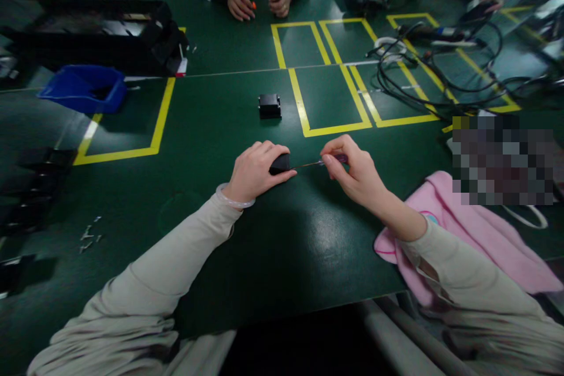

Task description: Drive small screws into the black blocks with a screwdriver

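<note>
The left hand (pixel 258 175) lies curled over a small black part (pixel 280 163) near the middle of the tabletop (pixel 282 258), fingers closed around it and pinning it to the green surface; only the part's right end shows. The right hand (pixel 358 175) is closed narrowly on a slim screwdriver (pixel 324 161), pinching its purplish handle between thumb and fingertips. The screwdriver's long axis runs left to right, about parallel to the near edge, and its thin shaft points left at the part's exposed end; I cannot tell whether the tip touches. The part thus lies directly left of the right hand, with the left hand nearer, on it. A second black box (pixel 269 106) sits apart toward the far edge, beside a yellow tape outline (pixel 328 127). A pink cloth (pixel 467 235) lies under the right forearm, and another person's hands (pixel 240 3) rest at the far edge.
</note>
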`<state>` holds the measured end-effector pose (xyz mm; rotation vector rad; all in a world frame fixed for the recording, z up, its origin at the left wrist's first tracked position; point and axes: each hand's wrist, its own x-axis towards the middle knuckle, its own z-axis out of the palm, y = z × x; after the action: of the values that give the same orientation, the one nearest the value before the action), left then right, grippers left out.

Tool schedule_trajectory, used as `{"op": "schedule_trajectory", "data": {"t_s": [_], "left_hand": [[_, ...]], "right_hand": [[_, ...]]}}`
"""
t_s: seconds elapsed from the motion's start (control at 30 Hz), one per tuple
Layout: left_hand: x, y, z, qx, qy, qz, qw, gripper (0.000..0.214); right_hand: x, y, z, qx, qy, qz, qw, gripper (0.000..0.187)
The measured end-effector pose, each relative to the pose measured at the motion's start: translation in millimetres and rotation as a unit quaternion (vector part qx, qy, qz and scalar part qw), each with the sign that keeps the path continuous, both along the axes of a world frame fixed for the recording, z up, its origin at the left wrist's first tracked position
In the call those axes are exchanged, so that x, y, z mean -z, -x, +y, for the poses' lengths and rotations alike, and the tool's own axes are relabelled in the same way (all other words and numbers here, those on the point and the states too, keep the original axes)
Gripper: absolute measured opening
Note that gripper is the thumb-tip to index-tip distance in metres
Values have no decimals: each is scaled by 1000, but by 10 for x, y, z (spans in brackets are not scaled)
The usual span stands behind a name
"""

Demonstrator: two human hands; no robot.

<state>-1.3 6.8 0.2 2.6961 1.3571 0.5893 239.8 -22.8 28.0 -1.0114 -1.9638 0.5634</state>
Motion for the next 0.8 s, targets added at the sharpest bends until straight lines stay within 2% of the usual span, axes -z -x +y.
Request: {"op": "schedule_trajectory", "data": {"t_s": [0.1, 0.2, 0.33, 0.43, 0.57, 0.67, 0.8], "left_hand": [[9, 1, 2, -2, -3, 0, 1000, 45], [17, 5, 5, 1, -1, -2, 1000, 45], [15, 8, 6, 2, 1, -2, 1000, 45], [10, 5, 4, 0, 0, -1, 1000, 46], [6, 1, 0, 0, -1, 0, 1000, 45], [4, 1, -2, 0, 0, 0, 1000, 45], [5, 4, -1, -1, 1, 0, 1000, 45]], "right_hand": [[-7, 0, -4, -8, -11, -9, 1000, 12], [12, 14, -9, 11, -15, 9, 1000, 3], [29, 24, -6, 19, -28, 11, 999, 10], [17, 17, -1, 14, -34, -5, 999, 3], [6, 14, 0, 7, -26, -1, 1000, 10], [9, 20, -7, 12, -17, 12, 1000, 4], [4, 20, -13, 16, -25, 4, 1000, 6]]}}
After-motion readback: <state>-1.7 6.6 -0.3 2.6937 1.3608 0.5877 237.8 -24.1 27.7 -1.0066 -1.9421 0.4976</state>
